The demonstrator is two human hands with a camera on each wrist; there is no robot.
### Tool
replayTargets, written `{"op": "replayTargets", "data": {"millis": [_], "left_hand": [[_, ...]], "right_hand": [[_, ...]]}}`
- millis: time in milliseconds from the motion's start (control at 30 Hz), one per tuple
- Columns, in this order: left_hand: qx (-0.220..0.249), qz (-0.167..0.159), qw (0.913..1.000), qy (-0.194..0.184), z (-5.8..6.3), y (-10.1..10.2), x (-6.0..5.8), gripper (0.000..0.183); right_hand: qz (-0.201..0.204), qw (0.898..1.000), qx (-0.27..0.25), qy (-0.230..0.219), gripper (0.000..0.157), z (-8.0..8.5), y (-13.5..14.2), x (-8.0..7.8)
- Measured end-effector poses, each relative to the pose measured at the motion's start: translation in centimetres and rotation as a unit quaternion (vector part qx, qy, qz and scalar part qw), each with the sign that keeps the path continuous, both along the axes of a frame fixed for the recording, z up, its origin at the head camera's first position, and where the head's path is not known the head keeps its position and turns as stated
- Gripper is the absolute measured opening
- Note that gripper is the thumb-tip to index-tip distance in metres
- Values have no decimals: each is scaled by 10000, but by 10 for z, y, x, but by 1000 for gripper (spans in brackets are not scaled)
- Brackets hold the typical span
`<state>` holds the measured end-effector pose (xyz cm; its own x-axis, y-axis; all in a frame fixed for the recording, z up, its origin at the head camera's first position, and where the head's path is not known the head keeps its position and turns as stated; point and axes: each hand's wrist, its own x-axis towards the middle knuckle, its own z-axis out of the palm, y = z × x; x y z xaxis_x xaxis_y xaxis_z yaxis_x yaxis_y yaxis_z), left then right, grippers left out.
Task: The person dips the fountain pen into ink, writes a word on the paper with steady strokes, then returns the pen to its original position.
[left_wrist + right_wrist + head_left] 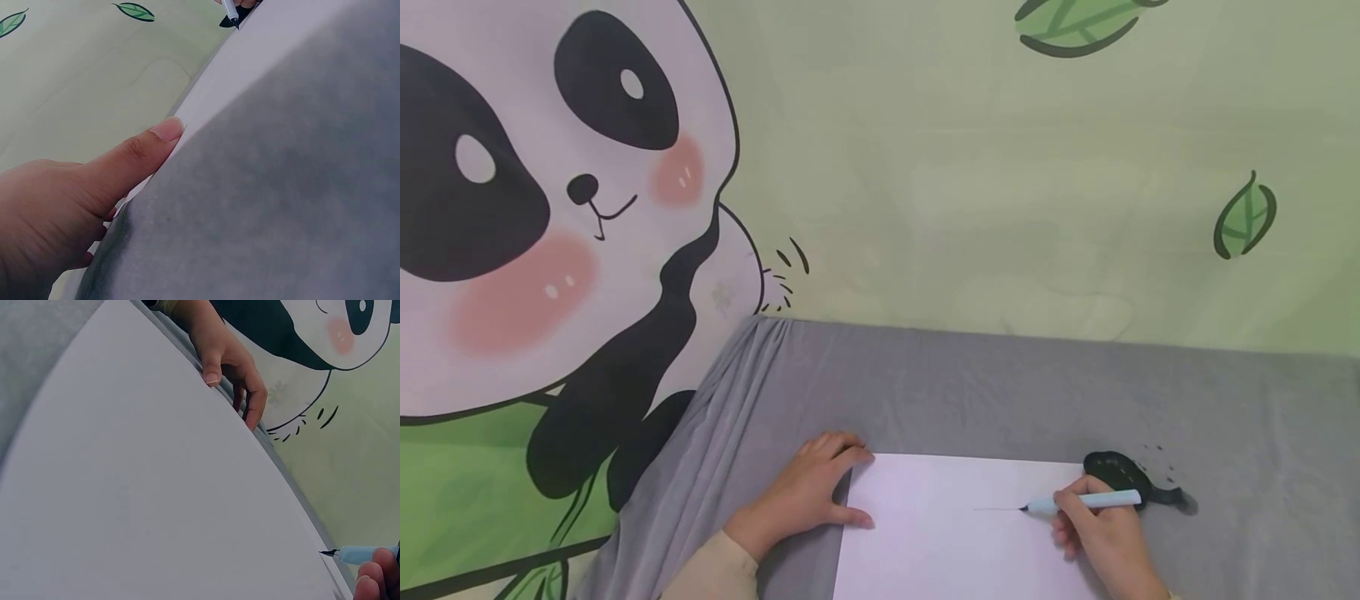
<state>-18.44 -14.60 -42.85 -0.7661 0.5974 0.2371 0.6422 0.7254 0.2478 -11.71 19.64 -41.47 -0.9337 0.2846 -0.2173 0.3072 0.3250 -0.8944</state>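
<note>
A white sheet of paper [940, 542] lies on grey cloth. My right hand [1108, 533] pinches a light blue pen [1112, 499], and its dark nib meets the paper at the right end of a thin, straight line [996, 509]. In the right wrist view the nib and part of the pen [359, 554] show near the lower right. My left hand [808, 492] rests at the sheet's left edge, thumb and fingers spread along it. The left wrist view shows its thumb [140, 153] lying straight on the paper's edge.
A black, rounded object [1108, 468] with a narrow tail lies by the sheet's upper right corner, partly behind the right hand. The grey cloth [940, 392] runs back to a pale green wall [925, 192] with a large painted panda [625, 192] at left.
</note>
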Motion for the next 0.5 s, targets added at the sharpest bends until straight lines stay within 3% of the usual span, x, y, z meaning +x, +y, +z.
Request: {"op": "replayTargets", "data": {"millis": [500], "left_hand": [[-40, 21, 10000, -35, 2, 1, 1, 71]], "right_hand": [[-82, 9999, -32, -60, 16, 1, 1, 0]]}}
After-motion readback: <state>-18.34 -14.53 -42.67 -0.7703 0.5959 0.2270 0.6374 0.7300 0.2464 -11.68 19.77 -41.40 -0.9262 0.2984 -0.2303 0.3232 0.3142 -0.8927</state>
